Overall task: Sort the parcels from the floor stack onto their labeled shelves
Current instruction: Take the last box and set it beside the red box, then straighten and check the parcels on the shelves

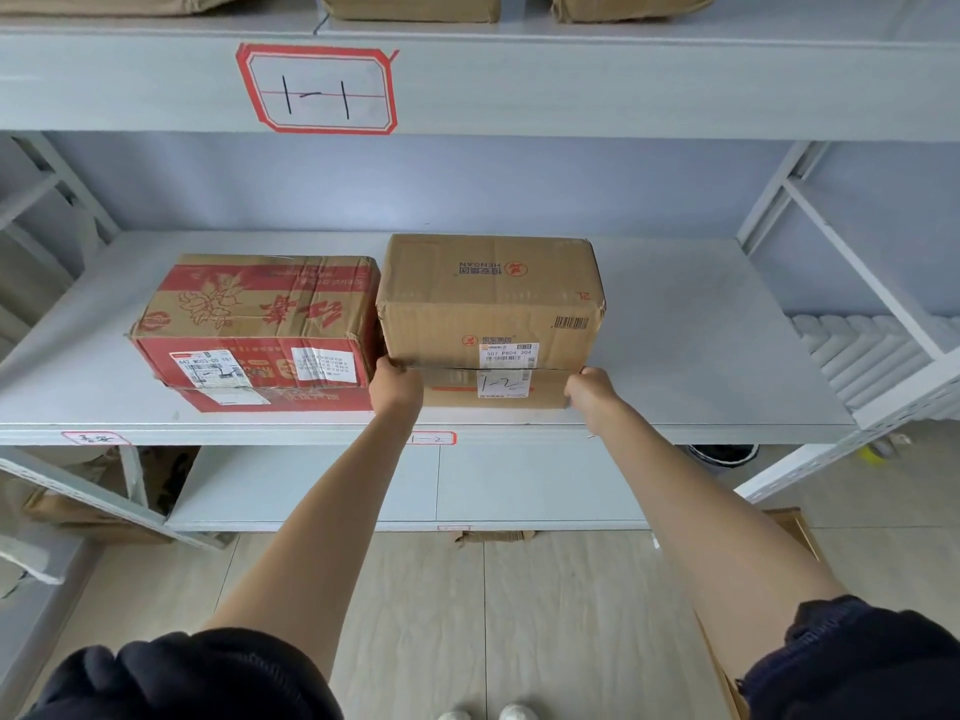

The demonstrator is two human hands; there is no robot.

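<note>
A brown cardboard parcel (pixel 488 298) with a barcode label sits on top of a flatter brown parcel (pixel 498 389) marked "1-2", on the middle shelf (pixel 701 366). My left hand (pixel 396 388) grips the lower left corner of this stack and my right hand (pixel 589 394) grips the lower right corner, fingers curled round the edges. Left of the stack stands a red and brown printed parcel (pixel 254 324) on another flat red one (pixel 270 397). A small "1-2" tag (pixel 431 439) is on the shelf's front edge.
The upper shelf beam carries a red-framed "1-1" label (pixel 317 90), with brown parcels (pixel 410 5) above it. A lower shelf (pixel 311 491) lies below. Cardboard (pixel 795 532) lies on the floor at right, white tubes (pixel 862 350) fill the neighbouring rack.
</note>
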